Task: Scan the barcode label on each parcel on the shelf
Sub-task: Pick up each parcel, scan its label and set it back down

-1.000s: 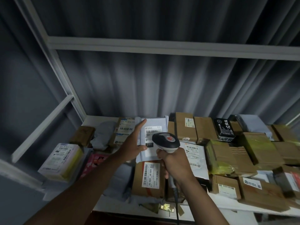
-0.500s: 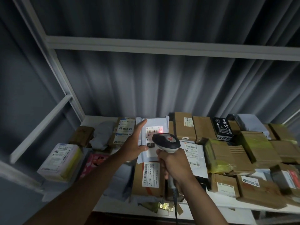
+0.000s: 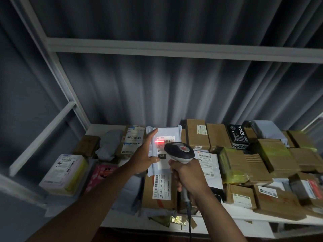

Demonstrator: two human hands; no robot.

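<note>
Now we scan a mailer (image 3: 164,137) mid-frame.
Our left hand (image 3: 143,156) holds it; right hand (image 3: 188,173) grips the scanner (image 3: 180,151).

Dim light. Grey corrugated wall (image 3: 157,95) running behind a white metal rack frame (image 3: 174,49): horizontal beam overhead, slanted upright (image 3: 57,72) at left, side rail (image 3: 42,138) angling down. White shelf board (image 3: 101,128) sitting against the wall.

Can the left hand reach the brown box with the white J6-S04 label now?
Probably yes: the brown cardboard box with the J6-S04 label lies uncovered just below the left hand, which first must release the white mailer bag.
</note>
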